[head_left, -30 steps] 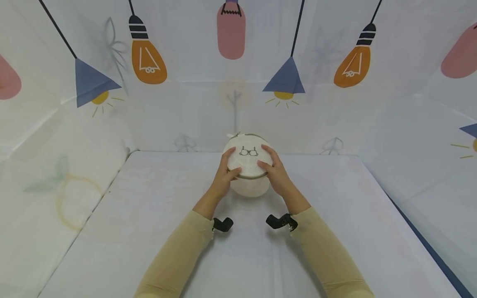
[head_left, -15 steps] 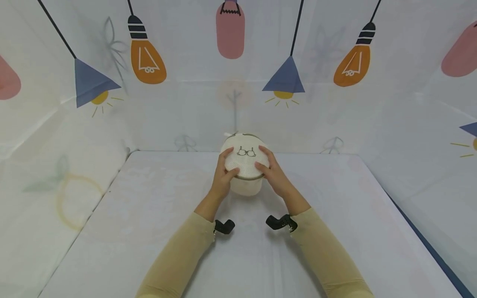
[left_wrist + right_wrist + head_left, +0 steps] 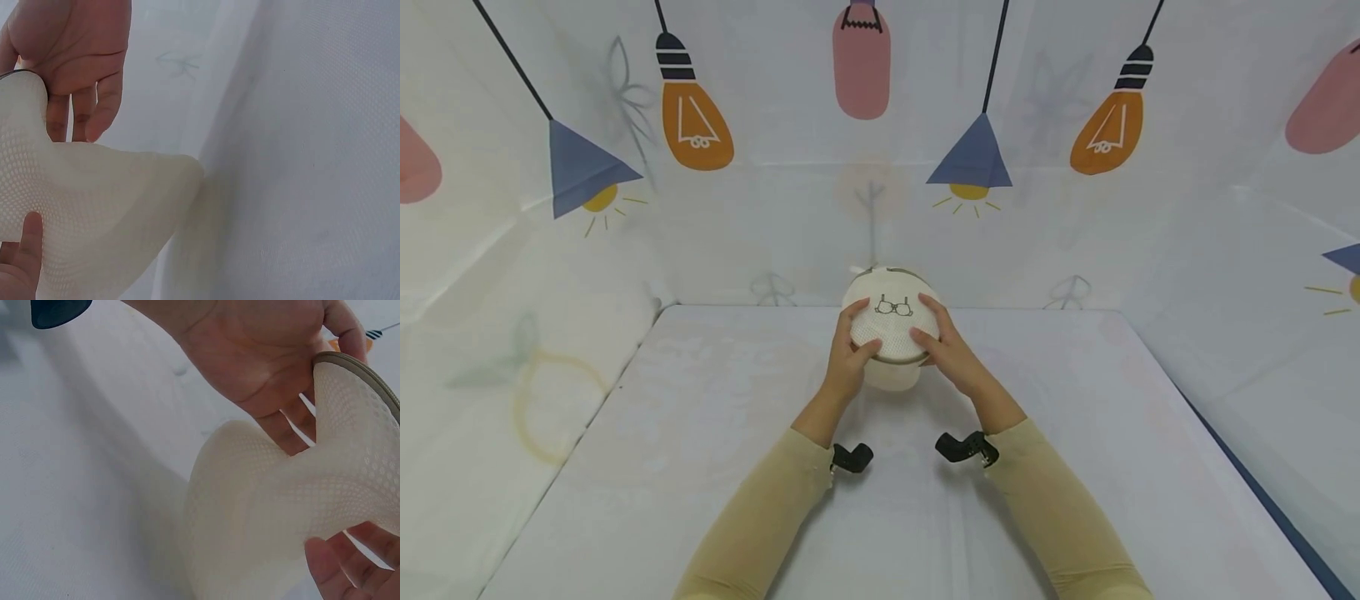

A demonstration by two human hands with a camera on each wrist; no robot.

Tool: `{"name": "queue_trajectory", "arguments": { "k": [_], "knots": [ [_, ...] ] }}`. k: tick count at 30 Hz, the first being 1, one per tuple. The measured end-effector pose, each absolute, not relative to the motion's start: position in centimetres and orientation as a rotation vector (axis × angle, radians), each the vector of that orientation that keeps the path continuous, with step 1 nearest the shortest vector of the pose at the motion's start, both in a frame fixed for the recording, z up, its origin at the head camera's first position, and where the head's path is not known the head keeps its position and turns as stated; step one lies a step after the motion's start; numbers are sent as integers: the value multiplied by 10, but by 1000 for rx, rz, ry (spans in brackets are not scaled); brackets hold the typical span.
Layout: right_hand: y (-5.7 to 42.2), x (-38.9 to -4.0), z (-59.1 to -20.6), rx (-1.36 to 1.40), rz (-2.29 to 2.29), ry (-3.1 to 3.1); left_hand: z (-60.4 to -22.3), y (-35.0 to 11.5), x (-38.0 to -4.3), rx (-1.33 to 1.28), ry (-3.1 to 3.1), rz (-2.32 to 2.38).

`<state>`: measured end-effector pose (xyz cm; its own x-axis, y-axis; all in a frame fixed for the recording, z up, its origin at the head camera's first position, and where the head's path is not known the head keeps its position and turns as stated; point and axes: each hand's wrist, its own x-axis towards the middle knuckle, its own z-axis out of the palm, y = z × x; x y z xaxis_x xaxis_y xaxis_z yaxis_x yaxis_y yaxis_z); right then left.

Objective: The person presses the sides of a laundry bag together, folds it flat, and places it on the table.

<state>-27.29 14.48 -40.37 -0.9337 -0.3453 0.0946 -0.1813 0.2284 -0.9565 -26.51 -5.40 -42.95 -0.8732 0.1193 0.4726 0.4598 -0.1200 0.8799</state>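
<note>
Since the cream mesh bag (image 3: 895, 332) is soft and droops below its zipped rim, it is probably best supported evenly from both sides. It is held between the hands near the far edge of the worktop (image 3: 700, 400), its round face, marked with a glasses print (image 3: 893, 308), turned into view. Both grips are clamped on it: by the left hand (image 3: 846, 358) and the right hand (image 3: 952, 350), thumbs are laid on the lower face, index fingers higher at its sides. For a steady hold, the zip (image 3: 375, 379) should be pinched at matching heights so that the face is not skewed, and the mesh should be pressed only lightly, as it is likely to crease. Whether the bag's lower end is rested on the surface cannot be told.

The worktop is covered in white, with soft shadows cast beside the tan sleeves (image 3: 760, 517). Behind it, a white wall sheet (image 3: 805, 217) is printed with orange bulbs (image 3: 697, 117), blue lampshades (image 3: 972, 154) and a pink lamp (image 3: 862, 71); a dark blue strip (image 3: 1317, 569) is seen along the right edge
</note>
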Motion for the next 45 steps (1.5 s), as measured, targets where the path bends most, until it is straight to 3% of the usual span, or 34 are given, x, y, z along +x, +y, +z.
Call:
{"name": "queue_trajectory", "arguments": {
  "k": [10,23,45],
  "knots": [
    [139,-272,-411,-418,-1959,2213,-399,-52,-239,-609,-1966,-2053],
    [134,-270,-411,-371,-2318,2028,-403,-44,-231,-581,-2003,-2069],
    [135,-271,-408,-277,-2543,1816,-411,-47,-241,-562,-1948,-2134]
  ]
}}
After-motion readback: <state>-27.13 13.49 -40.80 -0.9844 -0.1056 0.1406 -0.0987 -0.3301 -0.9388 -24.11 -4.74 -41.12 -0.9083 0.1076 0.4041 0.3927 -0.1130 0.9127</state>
